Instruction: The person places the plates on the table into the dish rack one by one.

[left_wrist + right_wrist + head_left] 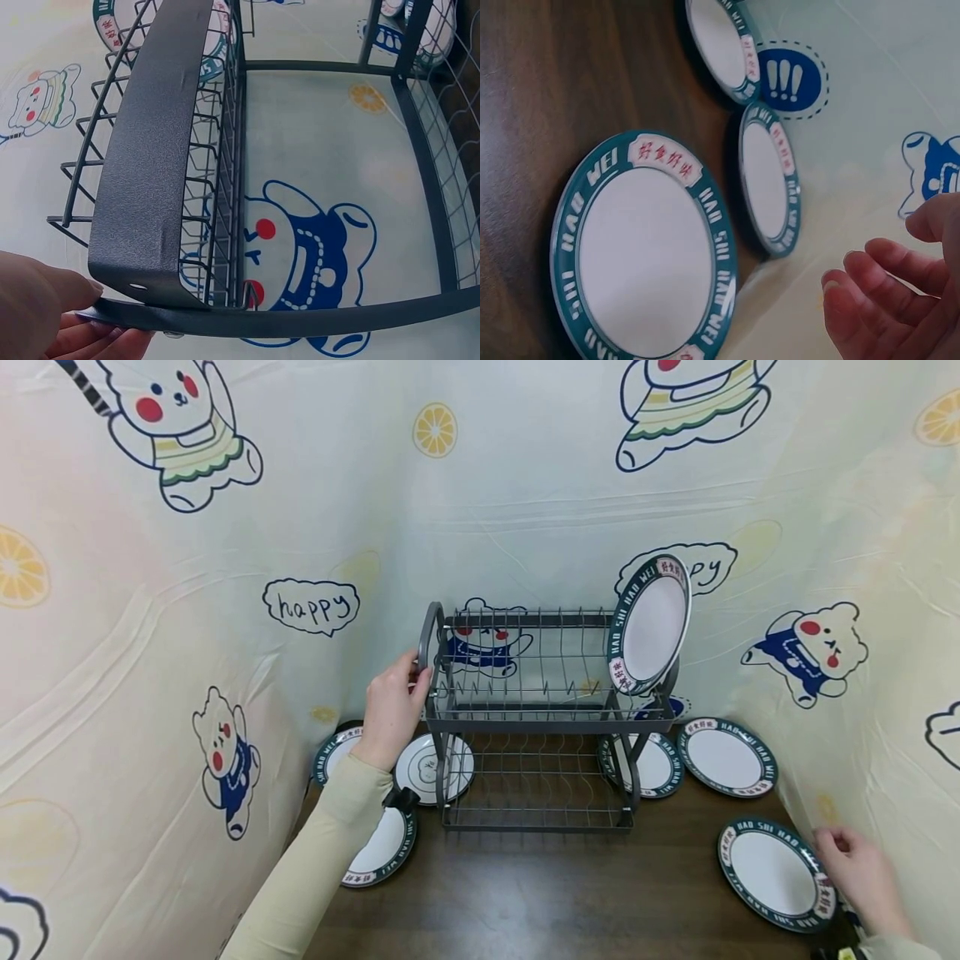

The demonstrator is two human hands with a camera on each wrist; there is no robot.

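Observation:
A dark two-tier wire dish rack [551,726] stands on the brown table. My left hand [390,714] grips the upper left end of its frame; in the left wrist view the thumb and fingers [71,289] close round the curved bar. One white plate with a green lettered rim [648,625] stands tilted in the right end of the upper tier. My right hand [862,877] is at the right, beside another green-rimmed plate [776,875] lying on the table. Its fingers are loosely bent and hold nothing in the right wrist view, apart from the plate [645,262].
Two more green-rimmed plates [727,757] lie behind, at the rack's right. At the left are a white plate [435,768] partly behind the rack and green-rimmed plates [382,843] partly hidden by my left arm. A patterned cloth [495,502] encloses the back and sides.

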